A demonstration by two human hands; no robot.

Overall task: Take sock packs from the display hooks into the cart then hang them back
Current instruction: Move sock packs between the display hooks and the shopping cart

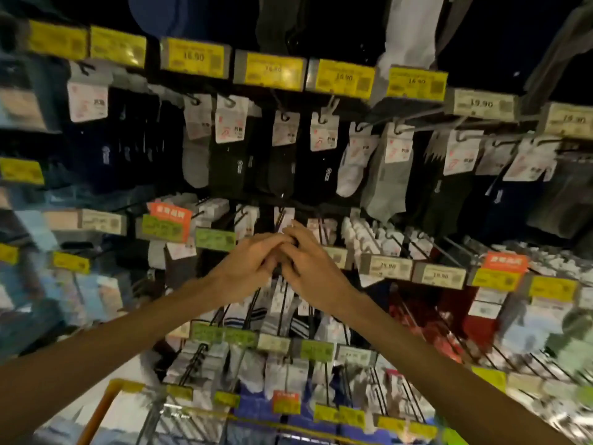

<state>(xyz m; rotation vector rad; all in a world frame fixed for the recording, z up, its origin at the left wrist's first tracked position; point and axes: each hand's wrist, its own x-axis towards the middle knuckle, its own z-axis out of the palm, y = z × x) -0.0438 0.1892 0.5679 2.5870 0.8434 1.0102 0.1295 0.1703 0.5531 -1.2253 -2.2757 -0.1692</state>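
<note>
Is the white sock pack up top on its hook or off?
On. The white sock pack hangs tilted from its hook, beside a grey pack.

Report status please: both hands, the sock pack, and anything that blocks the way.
Left hand and right hand together at a middle-row hook, fingers curled. Their grip: hidden. Sock packs crowd neighbouring hooks. Cart below.
</note>
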